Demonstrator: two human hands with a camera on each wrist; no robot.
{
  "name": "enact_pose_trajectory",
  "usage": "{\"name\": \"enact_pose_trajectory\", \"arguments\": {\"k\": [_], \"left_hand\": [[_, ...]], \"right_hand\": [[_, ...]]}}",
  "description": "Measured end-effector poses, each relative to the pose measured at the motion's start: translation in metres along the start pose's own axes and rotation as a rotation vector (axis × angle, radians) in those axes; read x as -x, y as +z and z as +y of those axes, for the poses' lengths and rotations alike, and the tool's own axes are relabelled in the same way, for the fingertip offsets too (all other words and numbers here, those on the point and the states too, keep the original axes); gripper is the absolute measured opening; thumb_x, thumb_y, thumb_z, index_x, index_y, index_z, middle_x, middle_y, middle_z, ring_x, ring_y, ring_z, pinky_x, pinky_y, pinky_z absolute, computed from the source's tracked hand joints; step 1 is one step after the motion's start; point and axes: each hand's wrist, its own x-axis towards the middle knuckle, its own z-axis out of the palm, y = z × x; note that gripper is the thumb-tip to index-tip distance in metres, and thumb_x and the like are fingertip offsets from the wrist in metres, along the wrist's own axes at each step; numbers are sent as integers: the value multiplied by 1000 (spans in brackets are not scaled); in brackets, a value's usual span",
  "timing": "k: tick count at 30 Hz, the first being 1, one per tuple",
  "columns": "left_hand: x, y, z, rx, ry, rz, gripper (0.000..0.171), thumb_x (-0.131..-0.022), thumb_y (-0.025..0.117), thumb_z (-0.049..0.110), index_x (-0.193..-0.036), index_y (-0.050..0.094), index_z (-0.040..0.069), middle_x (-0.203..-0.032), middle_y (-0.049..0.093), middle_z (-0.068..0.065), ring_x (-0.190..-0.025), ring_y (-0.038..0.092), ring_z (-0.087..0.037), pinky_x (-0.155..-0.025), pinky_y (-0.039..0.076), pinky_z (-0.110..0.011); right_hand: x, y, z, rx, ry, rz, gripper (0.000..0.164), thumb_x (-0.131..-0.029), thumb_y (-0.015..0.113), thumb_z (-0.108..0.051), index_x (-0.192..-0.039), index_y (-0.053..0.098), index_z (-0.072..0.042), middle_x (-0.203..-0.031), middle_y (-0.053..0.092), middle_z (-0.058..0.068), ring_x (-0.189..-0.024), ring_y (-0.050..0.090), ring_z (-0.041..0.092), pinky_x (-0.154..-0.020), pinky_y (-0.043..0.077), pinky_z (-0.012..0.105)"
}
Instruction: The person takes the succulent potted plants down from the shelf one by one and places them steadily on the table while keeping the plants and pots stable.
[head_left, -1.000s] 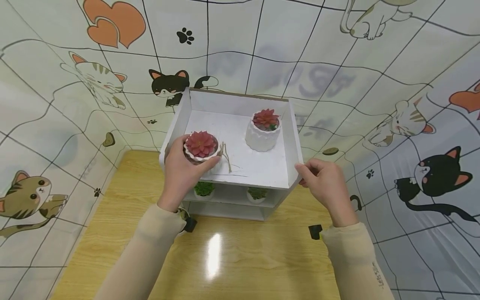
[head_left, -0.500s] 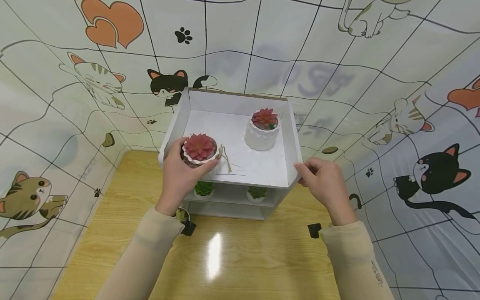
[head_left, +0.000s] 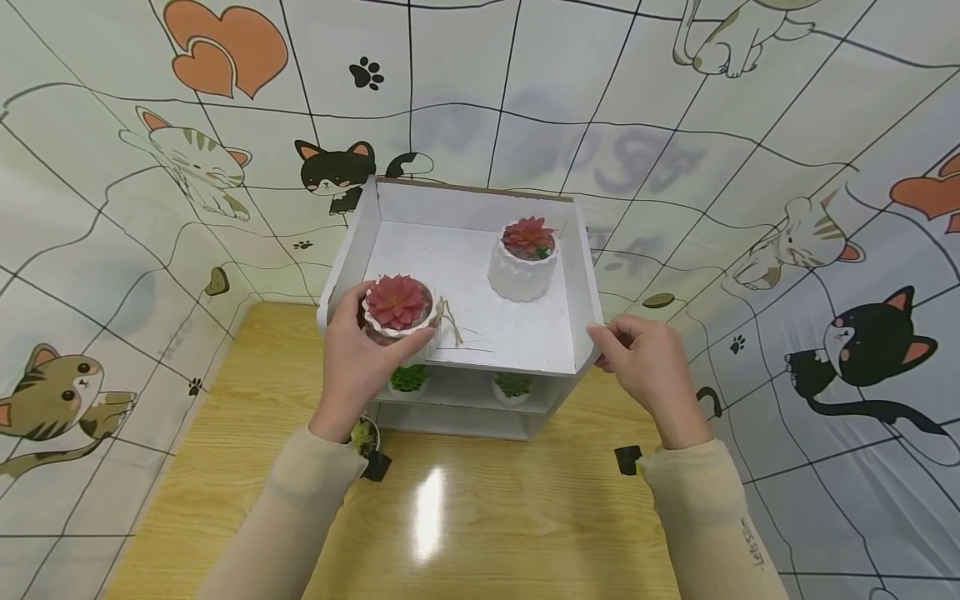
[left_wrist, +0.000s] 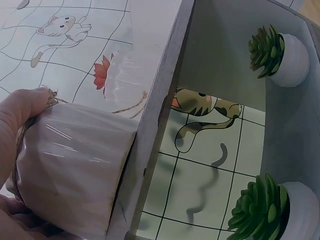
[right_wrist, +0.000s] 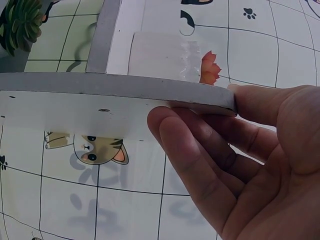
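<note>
A white potted succulent with red leaves is gripped by my left hand at the front left of the top board. In the left wrist view its pale pot sits close against the board's edge, with fingers and thumb round it; whether the base touches is hard to tell. My right hand pinches the front corner of the right side panel of the white shelf, thumb above and fingers below in the right wrist view. Another red succulent in a white pot stands at the back right of that board.
Two green succulents in white pots stand on the tier below. Twine trails beside the held pot. Another small plant is partly hidden by the left wrist. The shelf stands on a wooden table before cat-patterned walls.
My left hand and the red succulent have shifted slightly toward me, nearer the board's front edge. The right hand keeps its hold on the side panel.
</note>
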Motion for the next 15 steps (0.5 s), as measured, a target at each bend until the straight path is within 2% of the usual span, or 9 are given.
{"name": "enact_pose_trajectory", "arguments": {"k": [8,15], "left_hand": [[5,2,-3,35,41,19,88,-70,98,25,-141,53,1,-135,62,-13,-124,59,-26,-108,48,-44],[8,2,-3,41,51,39,87,-68,99,22,-140,54,0,-132,63,-13,-122,60,-26,-107,48,-44]], "right_hand": [[1,-1,1,0,-8,8,36,-105,63,-33,-87,74,-4,-82,75,14,-74,74,25,-68,60,41],[1,0,0,-10,-9,8,35,-105,63,-32,-87,74,-4,-83,75,14,-76,75,29,-68,60,42]]}}
